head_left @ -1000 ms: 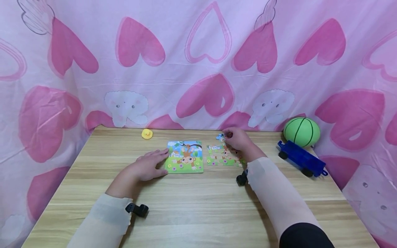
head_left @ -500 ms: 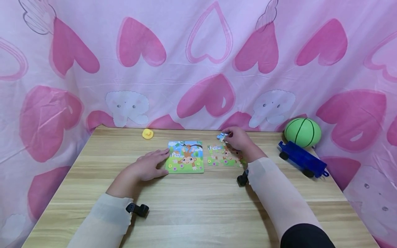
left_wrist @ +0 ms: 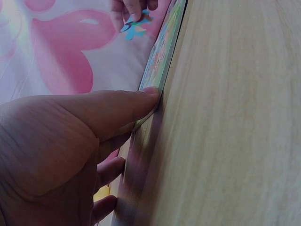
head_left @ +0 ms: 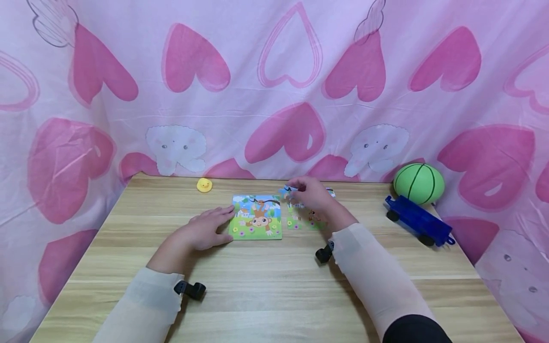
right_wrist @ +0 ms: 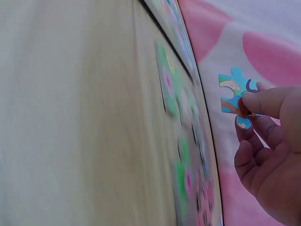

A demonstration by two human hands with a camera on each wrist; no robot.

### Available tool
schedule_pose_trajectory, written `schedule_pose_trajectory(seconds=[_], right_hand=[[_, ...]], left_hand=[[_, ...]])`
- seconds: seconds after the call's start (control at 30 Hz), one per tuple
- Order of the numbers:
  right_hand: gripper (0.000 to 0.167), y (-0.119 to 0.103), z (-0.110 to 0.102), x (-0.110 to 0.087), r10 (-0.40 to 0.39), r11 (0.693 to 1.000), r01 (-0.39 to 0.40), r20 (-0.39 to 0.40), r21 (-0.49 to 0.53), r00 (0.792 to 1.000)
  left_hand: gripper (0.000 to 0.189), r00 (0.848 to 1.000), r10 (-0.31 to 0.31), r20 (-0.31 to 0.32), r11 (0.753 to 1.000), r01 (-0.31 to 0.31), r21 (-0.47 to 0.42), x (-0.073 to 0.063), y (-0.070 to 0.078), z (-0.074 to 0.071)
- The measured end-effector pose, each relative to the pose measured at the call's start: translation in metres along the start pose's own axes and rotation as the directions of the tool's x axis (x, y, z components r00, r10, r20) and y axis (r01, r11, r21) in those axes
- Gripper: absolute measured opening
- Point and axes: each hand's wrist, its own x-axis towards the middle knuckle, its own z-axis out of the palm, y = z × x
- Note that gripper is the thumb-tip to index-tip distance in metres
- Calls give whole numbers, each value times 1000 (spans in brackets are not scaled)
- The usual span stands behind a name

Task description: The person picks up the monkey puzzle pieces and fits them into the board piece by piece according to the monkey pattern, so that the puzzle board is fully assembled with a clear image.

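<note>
A square picture board (head_left: 256, 227) with a cartoon monkey lies flat on the table. My left hand (head_left: 206, 230) rests at its left side with fingers extended; in the left wrist view the thumb touches the board's edge. My right hand (head_left: 312, 194) is raised over the area to the right of the board. Between thumb and fingers it pinches a blue jigsaw piece (right_wrist: 229, 104) with tabs and orange-brown print. Below that hand lie several other jigsaw pieces (head_left: 294, 223), green with flowers and monkey print, partly hidden by the hand and wrist.
A yellow rubber duck (head_left: 204, 185) sits near the table's back edge. At the right stand a green ball (head_left: 419, 184) with black lines and a blue toy trailer (head_left: 418, 220) with black wheels. A pink heart-patterned curtain (head_left: 274, 133) hangs behind the wooden table (head_left: 266, 290).
My right hand has moved left with the jigsaw piece, toward the board's top right corner. More pieces at the back right have come into view. My left hand stays in place.
</note>
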Motion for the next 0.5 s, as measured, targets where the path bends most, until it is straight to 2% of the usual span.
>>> schedule_pose_trajectory(seconds=[0.07, 0.2, 0.5], right_hand=[[32, -6, 8, 0, -12, 1000, 12, 14, -11, 1000], [28, -14, 24, 3, -82, 994, 84, 33, -64, 996], [30, -31, 56, 16, -114, 993, 115, 86, -1, 990]], left_hand=[[80, 1000, 0, 0, 1000, 0, 0, 0, 0, 0], [80, 1000, -3, 1, 1000, 3, -3, 0, 0, 0], [79, 1000, -1, 4, 1000, 1, -4, 0, 0, -1]])
